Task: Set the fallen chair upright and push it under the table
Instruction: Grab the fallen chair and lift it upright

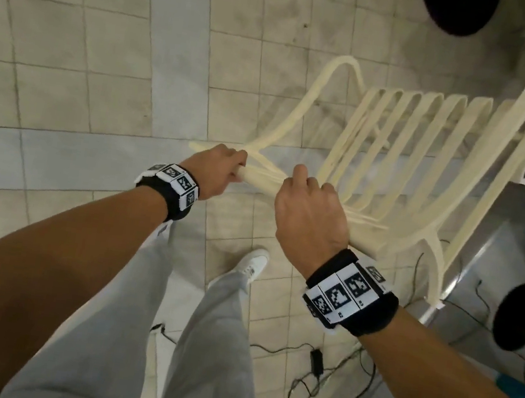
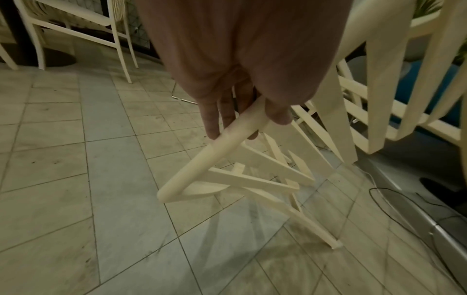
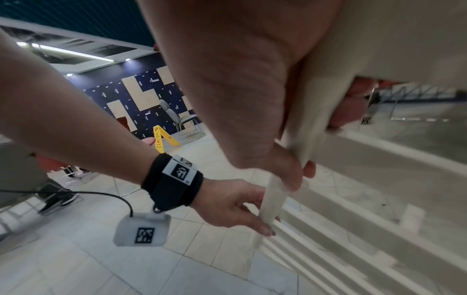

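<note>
The cream slatted chair (image 1: 431,138) stands tilted in front of me, its backrest toward me. Both hands hold the backrest's top rail (image 1: 257,178). My left hand (image 1: 218,169) grips the rail near its left end, fingers curled round it (image 2: 215,123). My right hand (image 1: 310,205) grips the same rail further right, thumb over the edge (image 3: 290,171). Two chair legs with white feet (image 1: 438,303) point toward a grey metallic surface (image 1: 501,239) on the right. One leg tip (image 2: 336,245) touches the tiled floor. I cannot tell which thing is the table.
Black cables and an adapter (image 1: 316,361) lie on the tiles by my feet. Another white chair (image 2: 113,40) and a dark round base (image 2: 50,57) stand to the left. A yellow wet-floor sign (image 3: 161,137) stands far off. Open tiled floor (image 1: 89,56) lies left.
</note>
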{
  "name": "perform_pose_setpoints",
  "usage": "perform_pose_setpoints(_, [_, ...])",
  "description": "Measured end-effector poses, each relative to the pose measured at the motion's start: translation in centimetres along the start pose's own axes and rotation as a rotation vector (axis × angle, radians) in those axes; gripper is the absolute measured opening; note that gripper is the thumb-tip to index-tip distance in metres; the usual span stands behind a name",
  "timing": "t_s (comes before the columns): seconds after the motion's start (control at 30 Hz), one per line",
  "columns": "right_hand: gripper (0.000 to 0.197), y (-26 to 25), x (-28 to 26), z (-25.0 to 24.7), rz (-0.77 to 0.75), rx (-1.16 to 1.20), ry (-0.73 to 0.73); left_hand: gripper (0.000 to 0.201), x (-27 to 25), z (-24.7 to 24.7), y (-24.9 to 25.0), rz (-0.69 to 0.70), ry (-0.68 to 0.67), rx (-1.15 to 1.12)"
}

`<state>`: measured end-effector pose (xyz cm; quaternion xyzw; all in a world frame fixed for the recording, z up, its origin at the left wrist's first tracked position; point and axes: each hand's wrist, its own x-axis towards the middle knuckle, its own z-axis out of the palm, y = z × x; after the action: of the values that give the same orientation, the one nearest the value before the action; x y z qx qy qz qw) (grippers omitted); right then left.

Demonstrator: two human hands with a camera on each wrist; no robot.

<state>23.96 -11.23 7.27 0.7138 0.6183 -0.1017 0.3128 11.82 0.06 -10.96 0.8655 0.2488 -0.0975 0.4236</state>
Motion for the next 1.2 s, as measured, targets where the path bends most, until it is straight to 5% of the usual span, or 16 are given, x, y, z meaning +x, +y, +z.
perform_pose_setpoints(0.2, [0.016, 0.5, -4.8, -1.4, 0.135, 0.060, -0.074, 0.025, -4.0, -2.5, 3.1, 0.083, 0.014, 0.015])
perform_pose_setpoints(0.57, [0.014, 5.9, -15.9, -3.3, 0.161, 0.218, 0.056, 0.035, -9.3, -8.4, 12.5, 0.269, 0.083, 0.162])
perform_pose_setpoints(0.77, [0.018, 8.2, -19.1, -1.5, 0.188, 0.230, 0.083, 0.051, -7.8, -8.4, 14.2, -0.002, -0.064, 0.290])
perform_pose_setpoints(0.87, [0.020, 9.2, -20.4, -0.5, 0.193, 0.251, 0.085, 0.043, -6.5, -9.3, 14.0, -0.126, -0.176, 0.385])
perform_pose_setpoints(1.2, [0.017, 12.9, -26.3, 4.6, 0.322, 0.347, 0.104, 0.041, -7.0, -9.8, 19.9, -0.024, -0.141, 0.520])
